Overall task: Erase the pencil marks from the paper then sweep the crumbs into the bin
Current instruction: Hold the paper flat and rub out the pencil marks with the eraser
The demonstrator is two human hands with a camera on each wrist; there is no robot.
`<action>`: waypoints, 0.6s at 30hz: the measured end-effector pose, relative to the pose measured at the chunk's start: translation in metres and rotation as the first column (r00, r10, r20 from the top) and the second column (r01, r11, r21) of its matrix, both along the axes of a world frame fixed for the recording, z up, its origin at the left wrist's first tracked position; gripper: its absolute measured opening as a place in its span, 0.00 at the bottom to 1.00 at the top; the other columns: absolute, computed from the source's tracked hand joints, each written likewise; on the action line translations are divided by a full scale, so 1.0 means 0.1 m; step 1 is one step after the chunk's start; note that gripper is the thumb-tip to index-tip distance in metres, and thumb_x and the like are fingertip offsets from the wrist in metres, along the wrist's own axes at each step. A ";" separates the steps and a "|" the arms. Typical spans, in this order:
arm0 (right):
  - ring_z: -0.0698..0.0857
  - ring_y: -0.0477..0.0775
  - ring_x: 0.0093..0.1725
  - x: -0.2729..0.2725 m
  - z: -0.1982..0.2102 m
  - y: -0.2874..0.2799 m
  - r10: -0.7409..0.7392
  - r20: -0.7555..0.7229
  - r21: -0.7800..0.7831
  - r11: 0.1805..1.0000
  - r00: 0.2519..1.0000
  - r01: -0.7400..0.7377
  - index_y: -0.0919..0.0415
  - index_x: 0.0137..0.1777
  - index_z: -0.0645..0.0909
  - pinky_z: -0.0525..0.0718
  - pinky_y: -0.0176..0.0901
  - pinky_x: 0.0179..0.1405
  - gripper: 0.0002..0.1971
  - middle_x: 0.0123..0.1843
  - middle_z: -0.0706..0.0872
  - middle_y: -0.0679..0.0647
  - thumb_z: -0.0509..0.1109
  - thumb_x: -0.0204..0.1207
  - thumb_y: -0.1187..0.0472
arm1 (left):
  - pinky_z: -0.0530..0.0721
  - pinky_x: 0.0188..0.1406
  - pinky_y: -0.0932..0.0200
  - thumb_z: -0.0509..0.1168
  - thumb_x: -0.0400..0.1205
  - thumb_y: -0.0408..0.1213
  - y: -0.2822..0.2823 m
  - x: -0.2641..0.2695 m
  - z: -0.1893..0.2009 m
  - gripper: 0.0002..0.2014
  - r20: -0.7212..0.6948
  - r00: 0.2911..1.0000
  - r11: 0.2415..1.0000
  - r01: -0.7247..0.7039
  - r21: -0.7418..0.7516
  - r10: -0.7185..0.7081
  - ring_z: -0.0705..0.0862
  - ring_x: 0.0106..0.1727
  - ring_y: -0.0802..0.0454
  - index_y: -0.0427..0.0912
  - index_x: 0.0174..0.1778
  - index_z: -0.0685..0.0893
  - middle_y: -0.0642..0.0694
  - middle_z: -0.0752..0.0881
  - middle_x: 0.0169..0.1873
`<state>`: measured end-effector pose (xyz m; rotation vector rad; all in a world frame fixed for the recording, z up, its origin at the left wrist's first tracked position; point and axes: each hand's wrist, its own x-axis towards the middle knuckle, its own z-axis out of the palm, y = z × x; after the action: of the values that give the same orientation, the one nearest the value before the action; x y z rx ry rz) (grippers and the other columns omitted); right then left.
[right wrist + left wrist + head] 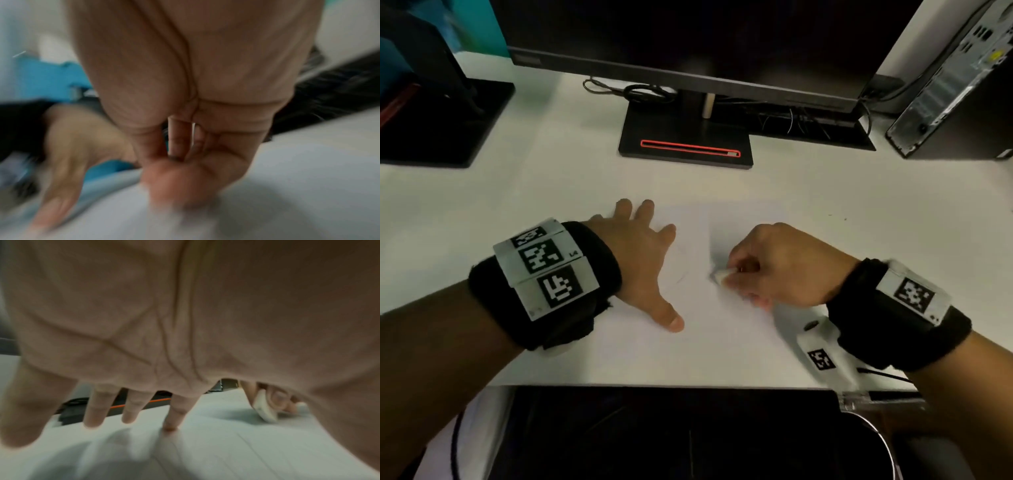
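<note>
The paper [722, 240] is white with faint grey pencil marks [683, 277], and it lies on a white desk [859, 205] — the two are hard to tell apart. The eraser [722, 274] is white. Both wrist bands [571, 284] are black, and each carries white tags printed with black-and-white square code patterns [541, 255]. The monitor [688, 41] is black, its stand base [685, 144] black with a thin red outlined slot [690, 148]. A second stand [445, 120] at the far left is black too. Behind it shows a teal-blue surface [476, 24] — in the right wrist view it reads bright blue. The computer tower [955, 92] at the right is black with a silver-grey rear panel and a small yellow sticker [996, 54].
</note>
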<state>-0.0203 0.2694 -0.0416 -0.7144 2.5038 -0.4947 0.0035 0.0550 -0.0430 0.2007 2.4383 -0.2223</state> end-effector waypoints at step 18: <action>0.71 0.45 0.27 -0.06 -0.12 -0.30 0.302 -0.309 0.131 0.953 0.902 -0.274 0.60 0.32 0.74 0.78 0.49 0.33 0.13 0.26 0.75 0.51 0.67 0.77 0.58 | 0.65 0.80 0.32 0.69 0.58 0.82 -0.01 0.06 -0.15 0.73 -0.002 1.000 0.996 -0.019 0.086 0.019 0.38 0.87 0.35 0.51 0.87 0.33 0.44 0.32 0.87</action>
<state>-0.0262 0.2392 -0.0537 -1.1944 2.6300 -0.1709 0.0098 0.0542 -0.0582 0.2149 2.4541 -0.1096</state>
